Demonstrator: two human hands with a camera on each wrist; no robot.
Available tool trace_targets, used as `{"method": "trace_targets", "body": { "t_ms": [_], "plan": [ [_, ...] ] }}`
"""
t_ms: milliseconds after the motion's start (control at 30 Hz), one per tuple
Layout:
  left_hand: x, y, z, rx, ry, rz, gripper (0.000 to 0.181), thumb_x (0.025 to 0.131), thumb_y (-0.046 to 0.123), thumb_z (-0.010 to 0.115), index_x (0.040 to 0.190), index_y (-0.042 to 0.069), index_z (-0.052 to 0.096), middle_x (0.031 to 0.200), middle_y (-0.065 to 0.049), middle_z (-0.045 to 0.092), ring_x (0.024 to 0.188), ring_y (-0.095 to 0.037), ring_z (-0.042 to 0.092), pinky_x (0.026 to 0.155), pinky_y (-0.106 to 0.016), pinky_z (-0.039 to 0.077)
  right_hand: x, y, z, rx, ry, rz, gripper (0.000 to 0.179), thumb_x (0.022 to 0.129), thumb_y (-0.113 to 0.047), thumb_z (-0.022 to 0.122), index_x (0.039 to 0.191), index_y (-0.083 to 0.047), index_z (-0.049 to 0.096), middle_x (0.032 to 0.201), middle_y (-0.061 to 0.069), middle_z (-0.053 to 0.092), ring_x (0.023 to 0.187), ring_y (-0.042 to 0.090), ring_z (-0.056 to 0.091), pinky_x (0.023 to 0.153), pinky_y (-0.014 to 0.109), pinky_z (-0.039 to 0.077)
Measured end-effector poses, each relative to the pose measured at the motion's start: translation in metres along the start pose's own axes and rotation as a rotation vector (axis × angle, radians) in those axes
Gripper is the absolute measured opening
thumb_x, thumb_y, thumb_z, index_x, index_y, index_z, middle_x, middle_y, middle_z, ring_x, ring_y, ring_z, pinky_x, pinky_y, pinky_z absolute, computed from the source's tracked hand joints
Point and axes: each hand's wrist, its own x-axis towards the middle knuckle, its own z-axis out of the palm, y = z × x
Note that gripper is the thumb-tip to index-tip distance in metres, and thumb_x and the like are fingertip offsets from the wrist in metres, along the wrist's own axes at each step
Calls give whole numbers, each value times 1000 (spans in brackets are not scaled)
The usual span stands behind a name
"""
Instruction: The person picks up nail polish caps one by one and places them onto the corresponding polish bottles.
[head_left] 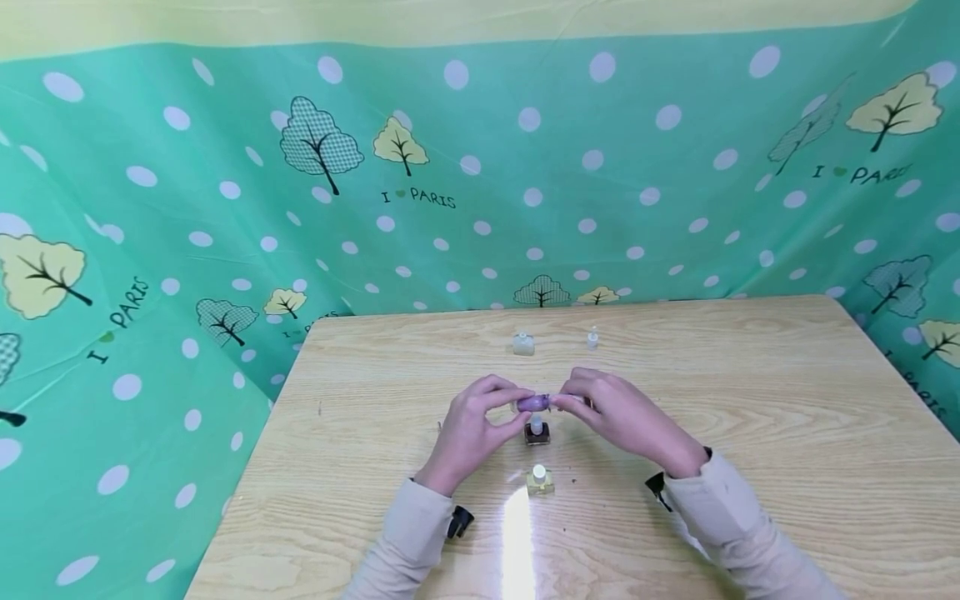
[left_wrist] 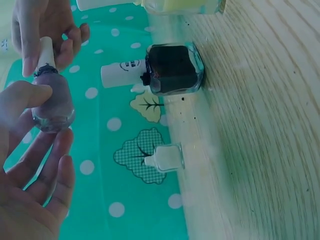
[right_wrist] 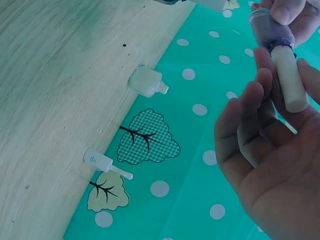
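Note:
A purple nail polish bottle lies sideways in the air between both hands. My left hand pinches its glass body between thumb and fingers, as the left wrist view also shows. At the other end, my right hand holds the long white cap, thumb on one side and fingers on the other. The cap is seated on the bottle's neck, where dark dried polish rings the joint. Just below the hands in the head view stands a dark nail polish bottle with a white cap.
Nearest me on the wooden table stands a yellow nail polish bottle with a white cap. Farther back is an uncapped clear bottle. To its right, a white cap stands with its brush up. A patterned curtain hangs behind the table.

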Motion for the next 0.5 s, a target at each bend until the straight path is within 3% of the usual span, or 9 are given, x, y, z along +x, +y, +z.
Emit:
{"method": "trace_targets", "body": {
  "t_ms": [133, 267, 500],
  "plan": [
    [-1, -3, -2, -3, 2, -27, 24, 81, 17, 81, 105, 14, 77, 100, 4, 71, 94, -12, 66, 87, -30, 56, -2, -1, 0, 21, 33, 17, 22, 96, -37, 63, 106, -18, 69, 84, -13, 60, 72, 4, 53, 63, 22, 49],
    [-2, -5, -4, -5, 7, -43, 24, 82, 15, 81, 105, 14, 77, 98, 4, 71, 92, -12, 67, 85, -30, 57, -6, 0, -3, 13, 62, 14, 29, 90, -27, 74, 115, -14, 66, 90, -11, 64, 78, 4, 56, 64, 23, 50],
    [-4, -6, -6, -14, 14, -40, 24, 81, 14, 81, 105, 14, 77, 95, 5, 70, 90, -12, 67, 82, -30, 56, -8, 2, -3, 22, 97, -49, 19, 89, -11, 73, 108, -15, 70, 90, -11, 66, 76, 1, 58, 63, 25, 54]
  ]
}}
